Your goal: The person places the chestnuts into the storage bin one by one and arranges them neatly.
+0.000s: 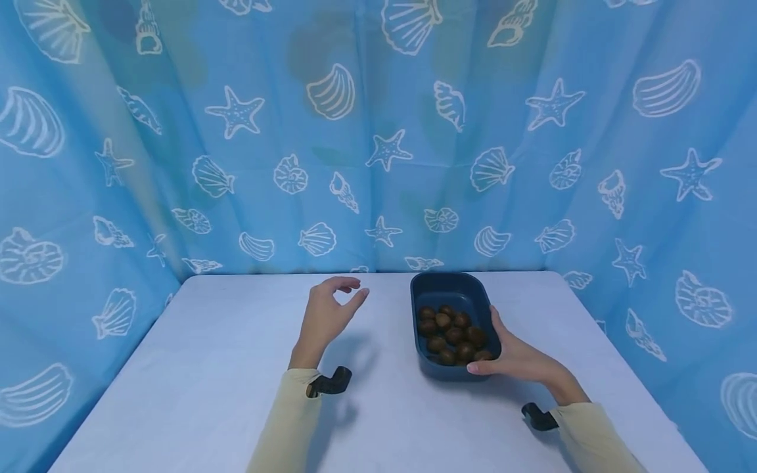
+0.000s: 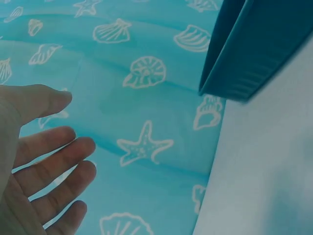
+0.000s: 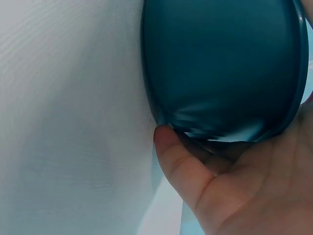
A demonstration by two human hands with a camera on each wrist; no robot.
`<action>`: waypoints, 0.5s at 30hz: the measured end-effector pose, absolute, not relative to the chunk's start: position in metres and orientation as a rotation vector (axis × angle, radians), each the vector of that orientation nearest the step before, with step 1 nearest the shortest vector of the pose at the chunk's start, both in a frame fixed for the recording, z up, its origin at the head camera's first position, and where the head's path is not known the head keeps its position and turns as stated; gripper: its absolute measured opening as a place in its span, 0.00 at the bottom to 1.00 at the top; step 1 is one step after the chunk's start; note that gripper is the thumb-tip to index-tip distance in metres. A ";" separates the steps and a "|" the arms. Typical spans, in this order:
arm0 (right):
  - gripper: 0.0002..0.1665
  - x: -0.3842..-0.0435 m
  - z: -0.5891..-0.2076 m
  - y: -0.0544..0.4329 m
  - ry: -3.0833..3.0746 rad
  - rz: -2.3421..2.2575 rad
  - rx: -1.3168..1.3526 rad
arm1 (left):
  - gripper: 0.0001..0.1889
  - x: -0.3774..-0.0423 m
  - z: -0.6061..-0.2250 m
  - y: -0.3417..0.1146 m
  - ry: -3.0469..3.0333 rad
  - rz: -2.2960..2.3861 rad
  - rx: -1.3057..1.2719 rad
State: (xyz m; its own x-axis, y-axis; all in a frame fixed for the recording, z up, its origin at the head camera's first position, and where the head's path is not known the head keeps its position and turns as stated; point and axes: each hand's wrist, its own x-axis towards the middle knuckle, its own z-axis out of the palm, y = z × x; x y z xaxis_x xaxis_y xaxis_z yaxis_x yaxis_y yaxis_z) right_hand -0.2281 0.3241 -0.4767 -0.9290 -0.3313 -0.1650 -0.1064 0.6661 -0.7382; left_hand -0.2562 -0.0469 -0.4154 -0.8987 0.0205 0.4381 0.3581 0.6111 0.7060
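Here the right hand (image 1: 520,358) grips the near right corner of a dark blue, rounded rectangular plastic tray (image 1: 432,292), with its thumb along the near rim and its other fingers reaching up the tray's right side. The right wrist view shows the same hold from below: the thumb (image 3: 178,166) presses against the tray's dark underside (image 3: 220,63), and the palm cups the corner. Inside the tray lies a cluster of small brown, glossy round nuts (image 1: 452,335), gathered toward the near end, while the far end shows bare. The tray sits on the pale white worktop (image 1: 225,368), right of its centre and close to the far edge.

The left hand (image 1: 328,315) hovers above the worktop to the left of the tray, apart from it, holding nothing; its fingers (image 2: 54,166) are loosely spread and slightly curved, and the thumb stands apart from them. The left wrist view shows one corner of the tray (image 2: 254,49) off to the right of that hand. A light blue curtain printed with white shells and starfish (image 1: 378,131) encloses the worktop on three sides. Both forearms wear pale yellow sleeves (image 1: 290,414).
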 end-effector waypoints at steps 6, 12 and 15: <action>0.83 -0.228 -0.477 0.327 2.596 -1.108 -0.346 | 0.20 -0.258 -0.412 -0.052 -2.497 -1.150 -0.259; 0.81 -0.223 -0.473 0.335 2.614 -1.138 -0.373 | 0.18 -0.259 -0.406 -0.057 -2.453 -1.131 -0.255; 0.80 -0.219 -0.468 0.337 2.669 -1.111 -0.394 | 0.18 -0.260 -0.403 -0.058 -2.442 -1.123 -0.250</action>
